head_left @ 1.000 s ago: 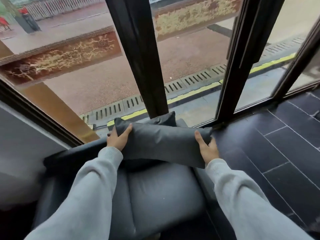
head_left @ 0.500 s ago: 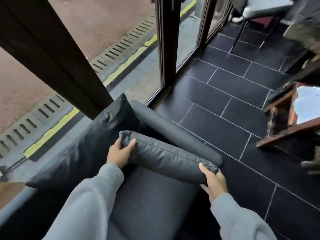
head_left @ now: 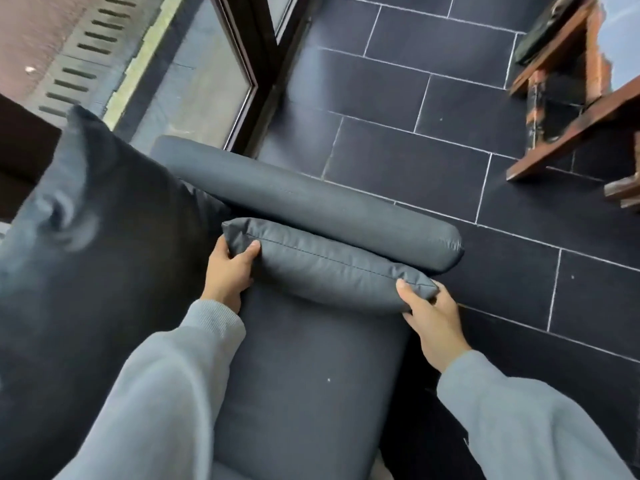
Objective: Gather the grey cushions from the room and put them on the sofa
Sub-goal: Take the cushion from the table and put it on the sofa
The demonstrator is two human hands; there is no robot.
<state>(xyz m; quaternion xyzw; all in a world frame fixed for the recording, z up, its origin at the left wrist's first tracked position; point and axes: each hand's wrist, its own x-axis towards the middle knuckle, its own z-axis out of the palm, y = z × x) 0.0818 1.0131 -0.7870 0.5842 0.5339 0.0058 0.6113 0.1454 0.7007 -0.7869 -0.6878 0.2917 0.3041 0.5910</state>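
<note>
A grey cushion (head_left: pixel 322 268) stands on edge on the seat of the grey sofa (head_left: pixel 304 382), leaning against the sofa's padded armrest (head_left: pixel 311 199). My left hand (head_left: pixel 228 271) grips the cushion's left corner and my right hand (head_left: pixel 433 323) grips its right corner. A second, larger grey cushion (head_left: pixel 90 230) stands upright against the sofa's back at the left, apart from my hands.
Dark floor tiles (head_left: pixel 433 140) spread to the right of the sofa. A wooden table (head_left: pixel 581 98) stands at the upper right. A dark-framed glass door (head_left: pixel 249 57) runs behind the sofa, with a drain grate outside.
The cushion has come down and to the right, from in front of the sofa's back to rest beside the armrest. My view has turned right and downward, and both hands kept their grip.
</note>
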